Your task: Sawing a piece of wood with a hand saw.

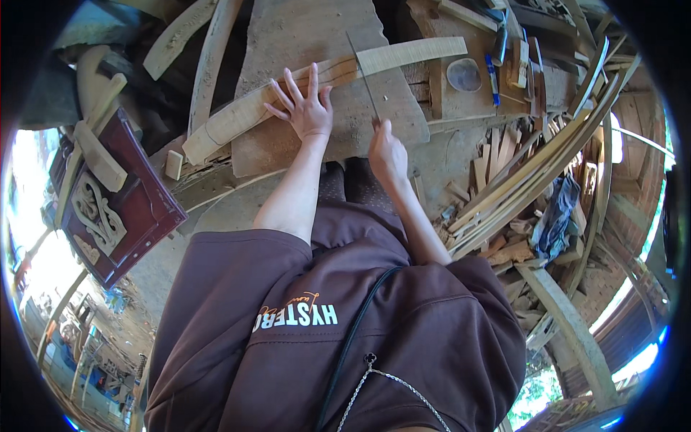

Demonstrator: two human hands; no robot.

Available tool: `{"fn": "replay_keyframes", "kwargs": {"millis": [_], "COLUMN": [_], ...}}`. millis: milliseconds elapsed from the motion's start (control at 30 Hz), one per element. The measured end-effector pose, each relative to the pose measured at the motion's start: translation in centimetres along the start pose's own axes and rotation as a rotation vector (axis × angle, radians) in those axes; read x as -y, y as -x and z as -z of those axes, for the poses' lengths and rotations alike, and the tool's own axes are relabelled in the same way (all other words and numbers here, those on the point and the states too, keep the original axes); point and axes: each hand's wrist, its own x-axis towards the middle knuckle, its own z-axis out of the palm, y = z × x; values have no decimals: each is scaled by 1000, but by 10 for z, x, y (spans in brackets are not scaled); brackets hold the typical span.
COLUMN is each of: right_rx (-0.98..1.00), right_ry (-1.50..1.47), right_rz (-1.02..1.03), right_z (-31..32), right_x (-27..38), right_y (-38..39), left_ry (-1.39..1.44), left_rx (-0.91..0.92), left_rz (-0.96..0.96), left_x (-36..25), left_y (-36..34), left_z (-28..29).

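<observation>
A long, slightly curved pale wooden piece lies diagonally across a dusty, rough wooden board on the bench. My left hand rests on this piece with its fingers spread. To its right, my right hand is closed around the handle of a hand saw, whose thin blade crosses the curved piece toward that piece's right part. A small light chip lies on the board just right of the blade.
A blue pen and a round pale disc sit at the back right. A dark red carved panel stands at the left. Long wooden strips and heaped offcuts fill the right. More curved planks lie at the back left.
</observation>
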Motion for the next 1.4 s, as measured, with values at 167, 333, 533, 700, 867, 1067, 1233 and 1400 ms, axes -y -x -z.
{"fn": "replay_keyframes", "kwargs": {"millis": [167, 333, 533, 700, 867, 1067, 1233, 1400], "right_rx": [-61, -2, -5, -6, 88, -91, -76, -39], "right_ry": [30, 38, 26, -18, -27, -63, -76, -56], "right_rz": [27, -30, 31, 10, -53, 59, 16, -30], "right_z": [-2, 1, 0, 0, -2, 2, -5, 1], "right_x": [16, -3, 13, 5, -16, -3, -6, 0], "right_y": [-21, 27, -17, 0, 45, -20, 25, 26], "left_ry": [33, 15, 22, -24, -42, -27, -55, -69], "left_rx": [12, 24, -59, -72, -80, -80, -75, -64], "left_rz": [3, 4, -6, 3, 4, -27, -9, -11], "left_x": [-5, -3, -1, 2, 3, -10, 0, 1], "left_y": [-1, -1, 0, 2, -1, 0, 0, 0], "left_z": [-4, -4, -6, -12, -6, -8, -6, -7]}}
